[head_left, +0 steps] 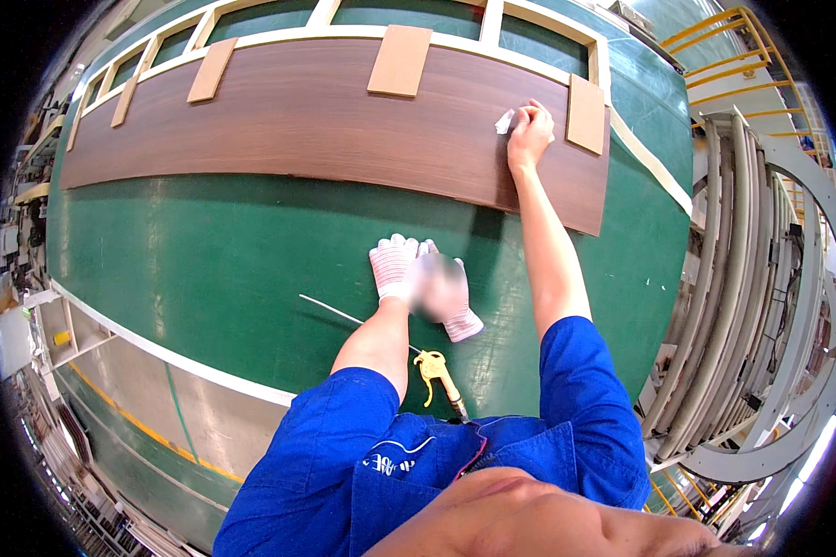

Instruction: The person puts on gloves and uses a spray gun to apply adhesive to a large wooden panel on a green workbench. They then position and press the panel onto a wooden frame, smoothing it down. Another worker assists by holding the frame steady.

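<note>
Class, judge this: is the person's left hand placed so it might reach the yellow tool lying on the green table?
Probably yes: the left hand rests flat on the green table, the yellow tool lies close behind it, nothing between.

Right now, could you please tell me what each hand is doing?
Left hand: gloved, fingers spread open, resting flat on the green table, holding nothing.
Right hand: bare, closed on a small white cloth, pressed against the brown wood panel.

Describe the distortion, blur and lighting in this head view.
Head view: fisheye bends the brown panel and green table edges toward a black rim; a blurred patch hides part of the left hand; the right hand is sharp; light is even, shadows soft.
</note>
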### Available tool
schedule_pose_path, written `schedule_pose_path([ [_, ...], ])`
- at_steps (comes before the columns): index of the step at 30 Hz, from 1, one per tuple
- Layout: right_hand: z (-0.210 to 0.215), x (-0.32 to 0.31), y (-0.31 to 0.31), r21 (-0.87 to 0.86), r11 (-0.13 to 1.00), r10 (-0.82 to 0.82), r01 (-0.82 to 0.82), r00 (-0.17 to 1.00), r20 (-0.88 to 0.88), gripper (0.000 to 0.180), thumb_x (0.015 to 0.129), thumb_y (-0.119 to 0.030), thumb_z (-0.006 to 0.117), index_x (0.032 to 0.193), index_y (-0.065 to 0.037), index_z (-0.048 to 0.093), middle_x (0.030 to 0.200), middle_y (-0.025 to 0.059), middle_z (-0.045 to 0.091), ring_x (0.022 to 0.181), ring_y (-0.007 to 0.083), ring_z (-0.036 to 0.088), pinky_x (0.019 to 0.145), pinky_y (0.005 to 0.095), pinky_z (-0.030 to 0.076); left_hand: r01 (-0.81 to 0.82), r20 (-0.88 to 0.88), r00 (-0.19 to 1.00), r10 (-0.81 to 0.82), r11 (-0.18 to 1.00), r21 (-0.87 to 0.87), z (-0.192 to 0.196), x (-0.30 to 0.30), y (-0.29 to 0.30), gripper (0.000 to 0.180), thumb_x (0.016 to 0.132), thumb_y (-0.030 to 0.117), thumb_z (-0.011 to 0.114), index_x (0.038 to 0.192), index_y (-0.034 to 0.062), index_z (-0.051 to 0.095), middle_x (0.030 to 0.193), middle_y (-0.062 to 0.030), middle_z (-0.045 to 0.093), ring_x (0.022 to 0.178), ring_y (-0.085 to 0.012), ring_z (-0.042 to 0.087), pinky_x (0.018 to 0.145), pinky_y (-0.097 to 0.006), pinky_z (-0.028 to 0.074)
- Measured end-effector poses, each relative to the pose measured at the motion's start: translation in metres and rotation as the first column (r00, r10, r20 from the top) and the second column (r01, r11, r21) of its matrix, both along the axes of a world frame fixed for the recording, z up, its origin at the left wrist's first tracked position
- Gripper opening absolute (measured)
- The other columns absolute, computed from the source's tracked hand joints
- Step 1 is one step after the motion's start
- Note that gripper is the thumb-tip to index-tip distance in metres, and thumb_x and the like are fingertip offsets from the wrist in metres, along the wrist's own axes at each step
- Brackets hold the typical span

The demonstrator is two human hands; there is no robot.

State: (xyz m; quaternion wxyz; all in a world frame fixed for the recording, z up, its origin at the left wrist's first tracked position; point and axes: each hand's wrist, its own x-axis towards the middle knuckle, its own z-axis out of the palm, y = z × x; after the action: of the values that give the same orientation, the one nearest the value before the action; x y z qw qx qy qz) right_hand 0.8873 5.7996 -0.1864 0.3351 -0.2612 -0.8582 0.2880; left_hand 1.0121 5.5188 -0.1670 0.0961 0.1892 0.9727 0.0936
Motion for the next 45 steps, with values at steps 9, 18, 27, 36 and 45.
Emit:
schedule_pose_path([
  [9, 0.005, 0.002, -0.007, 0.170, 0.985, -0.023, 0.012, 0.998, 0.064, 0.016, 0.076, -0.021, 0.065, 0.084, -0.008, 0.061, 0.115, 0.0114, 0.052, 0.112, 0.0264, 0.042, 0.095, 0.0401, 0.031, 0.007, -0.030, 1.000, -0.006, 1.000, 0.014, -0.001, 0.001, -0.002, 0.029, 0.084, 0.033, 0.045, 0.074, 0.0105, 0.061, 0.081, -0.0101, 0.054, 0.077, -0.0275, 0.050, 0.066, -0.042, 0.039],
  [18, 0.001, 0.006, -0.001, -0.001, 0.999, 0.039, -0.040, 0.990, -0.136, 0.012, 0.078, -0.014, 0.064, 0.074, -0.004, 0.060, 0.094, 0.0057, 0.063, 0.091, 0.0220, 0.053, 0.080, 0.0332, 0.042, 0.002, -0.020, 1.000, -0.002, 1.000, 0.012, 0.000, 0.000, -0.001, 0.029, 0.083, 0.033, 0.045, 0.074, 0.0104, 0.061, 0.080, -0.0101, 0.054, 0.077, -0.0273, 0.050, 0.067, -0.042, 0.039],
  [27, -0.003, 0.006, 0.004, -0.283, 0.959, -0.135, 0.023, 0.913, -0.384, 0.019, 0.086, -0.018, 0.056, 0.077, -0.002, 0.054, 0.080, 0.0071, 0.058, 0.074, 0.0181, 0.052, 0.068, 0.0293, 0.043, 0.007, -0.031, 0.999, -0.007, 1.000, 0.007, -0.001, 0.001, 0.000, 0.029, 0.083, 0.033, 0.045, 0.074, 0.0105, 0.061, 0.081, -0.0101, 0.054, 0.078, -0.0271, 0.050, 0.067, -0.042, 0.038],
  [36, 0.006, 0.036, -0.008, -0.603, 0.742, -0.115, -0.295, 0.829, -0.547, 0.021, 0.092, -0.021, 0.048, 0.081, -0.003, 0.053, 0.073, 0.0019, 0.055, 0.065, 0.0086, 0.049, 0.063, 0.0229, 0.041, 0.015, -0.041, 0.999, -0.014, 1.000, 0.006, -0.004, 0.004, -0.001, 0.029, 0.083, 0.033, 0.045, 0.075, 0.0108, 0.061, 0.081, -0.0101, 0.054, 0.078, -0.0277, 0.050, 0.067, -0.042, 0.038],
  [45, 0.023, 0.157, -0.082, -0.690, 0.684, -0.059, -0.237, 0.925, -0.376, 0.017, 0.092, -0.016, 0.046, 0.082, -0.004, 0.054, 0.078, 0.0005, 0.056, 0.070, 0.0075, 0.049, 0.067, 0.0219, 0.041, 0.005, -0.093, 0.996, -0.005, 1.000, 0.000, -0.001, 0.005, 0.003, 0.028, 0.083, 0.032, 0.045, 0.075, 0.0098, 0.061, 0.081, -0.0116, 0.054, 0.078, -0.0303, 0.051, 0.066, -0.044, 0.039],
])
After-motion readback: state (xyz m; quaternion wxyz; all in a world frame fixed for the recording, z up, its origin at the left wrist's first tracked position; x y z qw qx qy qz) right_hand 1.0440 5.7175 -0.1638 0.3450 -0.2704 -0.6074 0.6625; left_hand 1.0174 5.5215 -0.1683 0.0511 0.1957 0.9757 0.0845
